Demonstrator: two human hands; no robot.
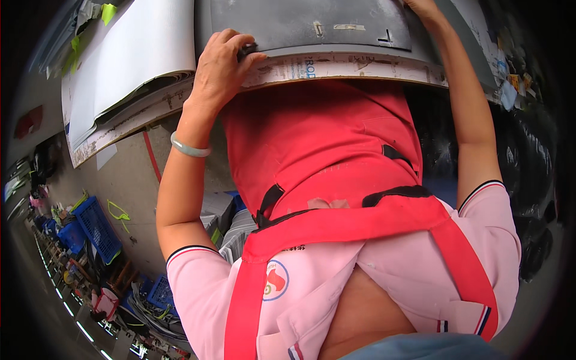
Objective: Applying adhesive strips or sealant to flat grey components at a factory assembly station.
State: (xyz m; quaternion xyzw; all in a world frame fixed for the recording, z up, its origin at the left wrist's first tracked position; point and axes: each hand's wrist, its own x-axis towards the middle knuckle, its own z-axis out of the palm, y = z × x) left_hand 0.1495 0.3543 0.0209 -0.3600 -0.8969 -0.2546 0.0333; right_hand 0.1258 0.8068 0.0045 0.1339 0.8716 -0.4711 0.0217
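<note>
A dark grey flat board [288, 27] lies on the work table at the top of the view, with pieces of tape and a black angle mark near its front edge. At its left front corner is my left hand [223, 63], its fingers curled round a small black object [246, 51] too hidden to name. My right hand [422, 8] reaches to the board's right side at the upper rim of the picture. Its fingers are mostly cut off there, so what they touch cannot be seen.
White sheets [141, 45] curl up in a stack left of the board. The table's worn front edge [273, 75] runs close to my red apron [318, 141]. Blue crates [98, 230] stand on the floor to the left, and shiny black plastic [522, 162] hangs or lies at the right.
</note>
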